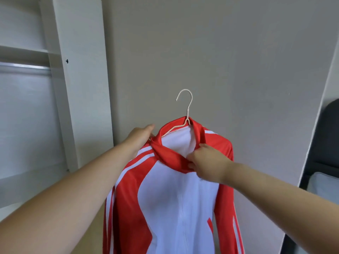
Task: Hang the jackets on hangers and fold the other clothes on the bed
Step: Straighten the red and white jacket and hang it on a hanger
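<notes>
Jacket [174,208] hangs below right hand's [207,162] collar grip.

This is a bedroom in a home. At ten o'clock stands an open white wardrobe [78,74] with a shelf [23,50] and a metal hanging rail [25,66]. At three o'clock, cut off by the frame's edge, is what looks like a dark-backed bed [329,132] with a pale pillow [323,186].

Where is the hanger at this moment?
Centre of the head view: the hanger sits inside the red and white jacket, hook free before the grey wall, between the left hand and right hand.
</notes>
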A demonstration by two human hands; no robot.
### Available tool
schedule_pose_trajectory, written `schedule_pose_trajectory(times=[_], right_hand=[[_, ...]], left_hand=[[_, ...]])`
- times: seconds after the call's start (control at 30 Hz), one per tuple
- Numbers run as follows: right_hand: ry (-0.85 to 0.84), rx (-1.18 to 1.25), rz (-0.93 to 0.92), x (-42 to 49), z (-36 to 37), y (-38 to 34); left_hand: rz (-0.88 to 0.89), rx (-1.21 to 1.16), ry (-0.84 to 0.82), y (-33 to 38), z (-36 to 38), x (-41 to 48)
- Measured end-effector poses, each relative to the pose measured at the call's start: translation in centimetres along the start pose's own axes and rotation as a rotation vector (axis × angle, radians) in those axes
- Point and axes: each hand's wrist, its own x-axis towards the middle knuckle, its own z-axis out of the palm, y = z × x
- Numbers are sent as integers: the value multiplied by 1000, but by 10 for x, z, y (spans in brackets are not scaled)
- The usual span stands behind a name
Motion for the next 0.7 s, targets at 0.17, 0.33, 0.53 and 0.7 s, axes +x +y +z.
schedule_pose_trajectory(times=[0.17, 0.33, 0.53, 0.7], right_hand=[[489, 120, 169, -7, -11, 5], [267, -23, 234, -21, 19, -3], [-17, 73, 193, -24, 35, -10], [151, 666, 278, -14, 17, -6]], left_hand=[[-29, -82, 108, -8, -5, 3], [-33, -92, 125, -2, -2, -2], [-13, -69, 16, 9, 22, -16], [4, 61, -60, 3, 36, -24]])
